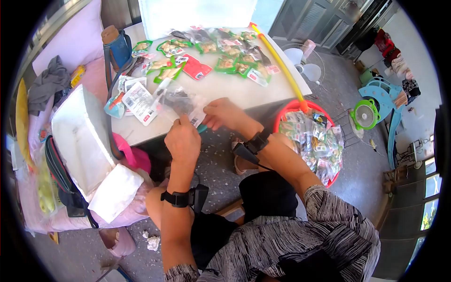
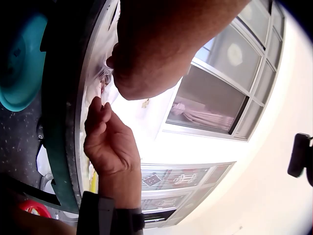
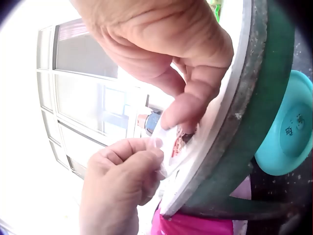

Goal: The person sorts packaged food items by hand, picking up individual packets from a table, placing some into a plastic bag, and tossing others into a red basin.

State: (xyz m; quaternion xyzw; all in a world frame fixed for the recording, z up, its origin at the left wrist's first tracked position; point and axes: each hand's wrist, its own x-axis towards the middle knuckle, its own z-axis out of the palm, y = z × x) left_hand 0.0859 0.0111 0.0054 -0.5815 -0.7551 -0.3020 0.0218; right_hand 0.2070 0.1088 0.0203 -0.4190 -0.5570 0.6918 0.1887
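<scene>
Both hands hold a clear plastic packet (image 1: 177, 99) at the near edge of the white table (image 1: 202, 89). In the right wrist view, my left hand (image 3: 120, 181) pinches one edge of the packet (image 3: 168, 142) between thumb and forefinger. Close beside it, the thumb and fingers of my right hand (image 3: 171, 49) grip the same film. Reddish contents show through the plastic there. From above, the left hand (image 1: 183, 141) has curled fingers and the right hand (image 1: 224, 114) comes in from the right. A white printed packet (image 1: 139, 103) lies left of the held one.
Several green-edged packets (image 1: 174, 47) and a red packet (image 1: 196, 67) lie farther back on the table. A red basin (image 1: 277, 123) full of packets stands at right, under a yellow pole (image 1: 282, 61). A blue flask (image 1: 117, 51) and white foam box (image 1: 80, 136) are at left.
</scene>
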